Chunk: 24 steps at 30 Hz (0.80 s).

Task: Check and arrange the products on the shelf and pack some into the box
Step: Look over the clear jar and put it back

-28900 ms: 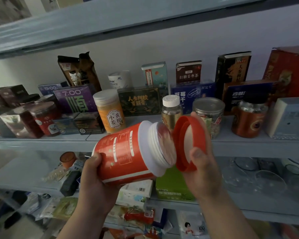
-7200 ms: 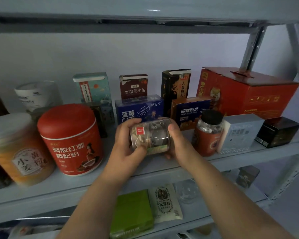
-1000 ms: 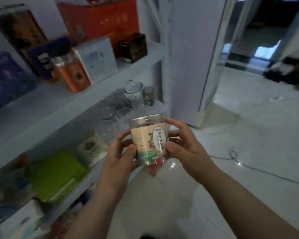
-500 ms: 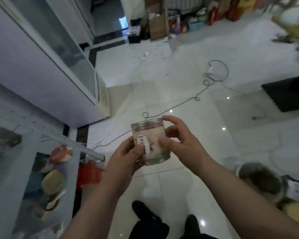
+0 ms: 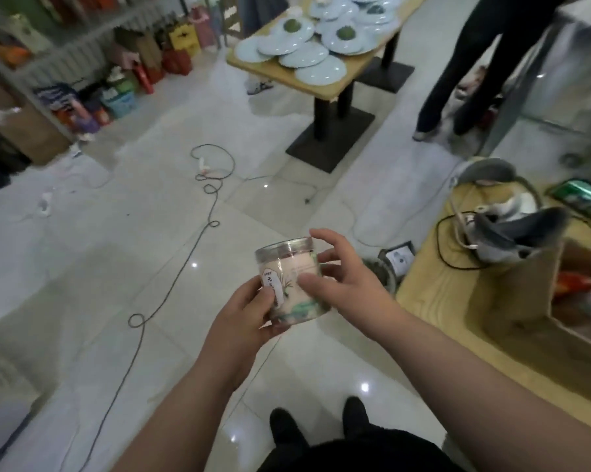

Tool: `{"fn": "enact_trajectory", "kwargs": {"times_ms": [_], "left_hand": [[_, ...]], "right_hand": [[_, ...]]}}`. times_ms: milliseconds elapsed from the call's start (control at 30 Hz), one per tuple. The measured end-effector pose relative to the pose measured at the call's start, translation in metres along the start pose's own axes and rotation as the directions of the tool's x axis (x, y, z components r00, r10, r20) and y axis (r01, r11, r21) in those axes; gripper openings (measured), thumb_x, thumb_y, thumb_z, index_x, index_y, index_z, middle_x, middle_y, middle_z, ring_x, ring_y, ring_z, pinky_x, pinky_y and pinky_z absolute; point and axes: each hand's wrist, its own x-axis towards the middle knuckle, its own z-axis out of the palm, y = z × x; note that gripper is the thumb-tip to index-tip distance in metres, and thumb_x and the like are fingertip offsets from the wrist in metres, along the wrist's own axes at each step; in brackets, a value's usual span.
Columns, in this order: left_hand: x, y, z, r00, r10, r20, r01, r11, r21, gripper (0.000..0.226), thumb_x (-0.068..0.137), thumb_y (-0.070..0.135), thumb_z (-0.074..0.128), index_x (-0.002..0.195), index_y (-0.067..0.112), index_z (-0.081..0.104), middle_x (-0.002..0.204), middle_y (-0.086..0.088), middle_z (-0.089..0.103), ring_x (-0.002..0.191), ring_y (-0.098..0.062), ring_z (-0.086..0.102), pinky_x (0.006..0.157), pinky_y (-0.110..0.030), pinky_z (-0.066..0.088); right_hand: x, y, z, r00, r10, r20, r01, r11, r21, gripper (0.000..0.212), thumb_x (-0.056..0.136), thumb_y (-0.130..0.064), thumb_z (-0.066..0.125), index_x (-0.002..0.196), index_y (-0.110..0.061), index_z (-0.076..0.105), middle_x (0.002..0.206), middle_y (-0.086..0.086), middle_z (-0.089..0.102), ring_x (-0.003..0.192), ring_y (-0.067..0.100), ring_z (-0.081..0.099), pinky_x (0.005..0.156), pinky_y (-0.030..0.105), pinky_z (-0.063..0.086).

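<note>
Clamps left grip (image 5: 243, 315) round the lower side of a clear jar (image 5: 289, 258), thumb on its pale label. Curls right grip (image 5: 350, 286) round the jar's opposite side, forefinger up by the lid. Holds jar upright in mid-air above tiled floor (image 5: 151, 253), near wooden worktop (image 5: 430, 294) bearing open cardboard box (image 5: 512, 291).

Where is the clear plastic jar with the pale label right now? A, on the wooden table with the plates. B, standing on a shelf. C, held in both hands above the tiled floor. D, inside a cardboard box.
C: the clear plastic jar with the pale label is off every surface. The left hand grips its lower side and the right hand curls round the other side, above the white tiled floor.
</note>
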Motion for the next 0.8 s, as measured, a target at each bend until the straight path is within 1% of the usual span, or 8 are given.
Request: {"fn": "enact_trajectory", "kwargs": {"times_ms": [100, 167, 233, 400, 500, 700, 767, 800], "left_hand": [[0.019, 0.003, 0.031, 0.985, -0.003, 0.174, 0.001, 1.0, 0.01, 0.025, 0.103, 0.021, 0.054, 0.125, 0.021, 0.066, 0.115, -0.007, 0.075, 0.103, -0.028, 0.074, 0.077, -0.037, 0.061], [0.027, 0.003, 0.055, 0.958, -0.009, 0.285, 0.006, 1.0, 0.01, 0.036, 0.092, 0.028, 0.061, 0.127, 0.019, 0.065, 0.118, -0.009, 0.074, 0.105, -0.03, 0.073, 0.077, -0.037, 0.06], [0.031, 0.002, 0.082, 0.925, -0.017, 0.38, 0.009, 1.0, 0.023, 0.045, 0.084, 0.031, 0.063, 0.127, 0.018, 0.066, 0.119, -0.011, 0.073, 0.105, -0.029, 0.072, 0.077, -0.038, 0.06], [0.033, -0.005, 0.161, 0.851, -0.056, 0.522, 0.012, 0.996, 0.088, 0.044, 0.089, 0.022, 0.062, 0.133, 0.015, 0.062, 0.119, -0.01, 0.074, 0.106, -0.028, 0.073, 0.079, -0.039, 0.061], [0.034, -0.01, 0.21, 0.834, -0.055, 0.548, -0.021, 0.991, 0.132, 0.048, 0.087, 0.024, 0.064, 0.135, 0.019, 0.061, 0.121, -0.007, 0.074, 0.107, -0.025, 0.073, 0.08, -0.04, 0.06], [0.039, -0.026, 0.308, 0.791, -0.059, 0.609, -0.158, 0.942, 0.296, 0.06, 0.084, 0.027, 0.071, 0.142, 0.031, 0.057, 0.125, 0.0, 0.072, 0.111, -0.021, 0.071, 0.085, -0.036, 0.059], [0.041, -0.036, 0.339, 0.792, -0.065, 0.607, -0.187, 0.92, 0.343, 0.053, 0.087, 0.027, 0.073, 0.138, 0.033, 0.062, 0.131, 0.0, 0.069, 0.115, -0.022, 0.069, 0.09, -0.042, 0.059], [0.043, -0.041, 0.354, 0.813, -0.048, 0.581, -0.2, 0.913, 0.355, 0.039, 0.091, 0.023, 0.071, 0.128, 0.032, 0.069, 0.129, -0.001, 0.07, 0.113, -0.022, 0.07, 0.088, -0.042, 0.06]], "right_hand": [[-0.02, 0.001, -0.035, 0.989, 0.012, -0.147, -0.005, 0.999, 0.053, 0.067, 0.076, -0.038, 0.08, 0.132, -0.06, 0.051, 0.135, 0.001, 0.054, 0.116, 0.02, 0.066, 0.089, 0.045, 0.062], [-0.038, 0.003, -0.055, 0.968, 0.029, -0.249, -0.006, 0.996, 0.091, 0.064, 0.087, -0.02, 0.078, 0.14, -0.044, 0.052, 0.128, 0.0, 0.06, 0.11, 0.017, 0.069, 0.09, 0.042, 0.062], [-0.056, 0.006, -0.074, 0.942, 0.063, -0.328, -0.021, 0.991, 0.131, 0.056, 0.091, -0.013, 0.075, 0.137, -0.035, 0.054, 0.12, -0.001, 0.065, 0.106, 0.017, 0.071, 0.089, 0.045, 0.062], [-0.094, 0.019, -0.137, 0.866, 0.131, -0.483, -0.046, 0.982, 0.184, 0.043, 0.091, -0.02, 0.076, 0.127, -0.037, 0.058, 0.125, 0.005, 0.066, 0.105, 0.023, 0.073, 0.087, 0.049, 0.062], [-0.108, 0.024, -0.182, 0.854, 0.125, -0.505, -0.039, 0.983, 0.178, 0.041, 0.088, -0.027, 0.078, 0.123, -0.034, 0.057, 0.125, 0.007, 0.066, 0.103, 0.025, 0.074, 0.085, 0.052, 0.063], [-0.132, 0.039, -0.279, 0.815, 0.165, -0.555, -0.124, 0.986, 0.111, 0.061, 0.07, -0.049, 0.088, 0.114, -0.032, 0.05, 0.115, 0.002, 0.07, 0.098, 0.019, 0.074, 0.082, 0.048, 0.064], [-0.143, 0.047, -0.313, 0.811, 0.195, -0.552, -0.191, 0.979, 0.067, 0.064, 0.067, -0.055, 0.089, 0.112, -0.034, 0.048, 0.115, -0.003, 0.068, 0.098, 0.017, 0.073, 0.081, 0.047, 0.064], [-0.149, 0.052, -0.329, 0.809, 0.211, -0.548, -0.211, 0.975, 0.064, 0.065, 0.065, -0.057, 0.088, 0.112, -0.036, 0.049, 0.115, -0.005, 0.066, 0.098, 0.016, 0.073, 0.082, 0.048, 0.063]]}}
